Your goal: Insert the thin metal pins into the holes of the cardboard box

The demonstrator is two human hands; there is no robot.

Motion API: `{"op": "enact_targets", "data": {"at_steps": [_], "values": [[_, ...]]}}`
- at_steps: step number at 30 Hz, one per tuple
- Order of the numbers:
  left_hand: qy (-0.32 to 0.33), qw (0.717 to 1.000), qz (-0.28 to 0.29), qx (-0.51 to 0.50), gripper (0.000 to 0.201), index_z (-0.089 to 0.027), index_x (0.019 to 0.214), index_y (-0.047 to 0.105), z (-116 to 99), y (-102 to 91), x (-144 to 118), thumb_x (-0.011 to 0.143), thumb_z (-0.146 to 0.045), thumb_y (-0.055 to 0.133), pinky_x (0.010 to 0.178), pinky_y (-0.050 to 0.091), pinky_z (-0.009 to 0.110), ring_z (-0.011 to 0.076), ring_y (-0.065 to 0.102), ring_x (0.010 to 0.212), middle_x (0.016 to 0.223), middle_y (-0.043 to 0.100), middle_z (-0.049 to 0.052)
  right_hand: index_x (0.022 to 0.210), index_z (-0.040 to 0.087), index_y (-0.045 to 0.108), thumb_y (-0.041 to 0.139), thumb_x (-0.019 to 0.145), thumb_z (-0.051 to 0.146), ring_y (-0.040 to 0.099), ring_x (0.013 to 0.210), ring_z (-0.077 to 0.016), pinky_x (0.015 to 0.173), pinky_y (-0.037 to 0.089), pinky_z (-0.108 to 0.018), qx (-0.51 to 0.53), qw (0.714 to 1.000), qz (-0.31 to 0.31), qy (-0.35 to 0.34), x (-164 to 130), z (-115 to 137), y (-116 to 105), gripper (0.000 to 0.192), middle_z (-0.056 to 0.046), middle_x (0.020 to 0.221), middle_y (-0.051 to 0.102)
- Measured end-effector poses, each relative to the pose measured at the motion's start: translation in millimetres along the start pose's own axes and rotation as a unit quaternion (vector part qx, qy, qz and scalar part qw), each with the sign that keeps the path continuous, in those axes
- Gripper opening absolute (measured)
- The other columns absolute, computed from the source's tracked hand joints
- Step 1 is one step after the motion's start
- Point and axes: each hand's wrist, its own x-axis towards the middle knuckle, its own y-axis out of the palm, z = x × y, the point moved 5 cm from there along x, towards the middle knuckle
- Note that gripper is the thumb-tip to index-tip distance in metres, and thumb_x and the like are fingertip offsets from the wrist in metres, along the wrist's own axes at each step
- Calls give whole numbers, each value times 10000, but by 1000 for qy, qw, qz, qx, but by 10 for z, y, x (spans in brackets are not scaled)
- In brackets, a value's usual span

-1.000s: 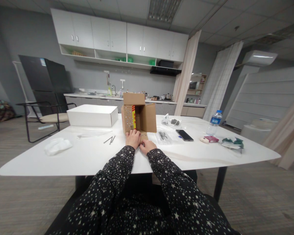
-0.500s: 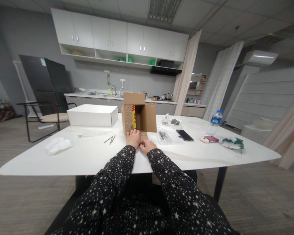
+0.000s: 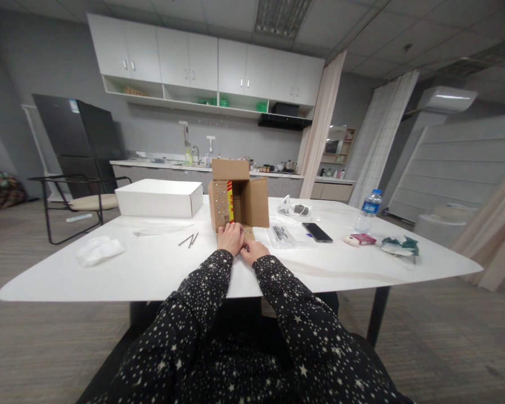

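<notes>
We sit at a broad white table, smooth and round-edged. On it, straight ahead, a brown cardboard box lies on its side with its mouth toward us, flaps spread; a red and yellow strip shows inside, and the left flap carries rows of small pale dots. The box lies just beyond both hands, and its lower flap rests flat on the table beneath them.

The left hand lies palm down on that lower flap at the box mouth, fingers loosely curled; whether it grips anything we cannot tell. The right hand rests just beside it, nearer to us, fingers bent and touching the flap's edge; its grasp is likewise unclear. Both sleeves are dark with white stars.

Left of the box stands a flat white carton, closed and rectangular. Farther left lies a crumpled white cloth. Between carton and hands lie two thin metal rods. To the right are a clear bag, a black phone and a plastic bottle with a blue cap.
</notes>
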Motion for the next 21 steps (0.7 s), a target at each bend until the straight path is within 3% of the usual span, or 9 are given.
{"op": "enact_targets", "data": {"at_steps": [6, 17, 21], "values": [[3, 1000, -6, -7, 197, -200, 973, 533, -5, -15, 0, 909, -282, 365, 858, 298, 420, 252, 493, 1001, 1005, 618, 95, 1003, 261, 659, 447, 837, 375, 624, 879, -200, 701, 422, -270, 3, 1000, 4, 4, -16, 3, -18, 292, -38, 954, 692], [24, 992, -110, -60, 123, -208, 928, 526, -27, -125, -9, 889, -267, 426, 859, 302, 383, 210, 533, 944, 936, 639, 51, 1023, 237, 653, 429, 852, 382, 634, 911, -228, 732, 443, -292, -8, 1000, 20, 22, -48, 50, -74, 316, -60, 975, 690], [30, 992, -108, -61, 94, -212, 909, 519, -42, -138, -19, 868, -244, 441, 848, 301, 379, 207, 538, 928, 919, 644, 39, 1020, 234, 651, 423, 852, 388, 634, 909, -234, 728, 445, -295, -5, 1000, 16, 16, -38, 44, -58, 323, -66, 972, 690]]}}
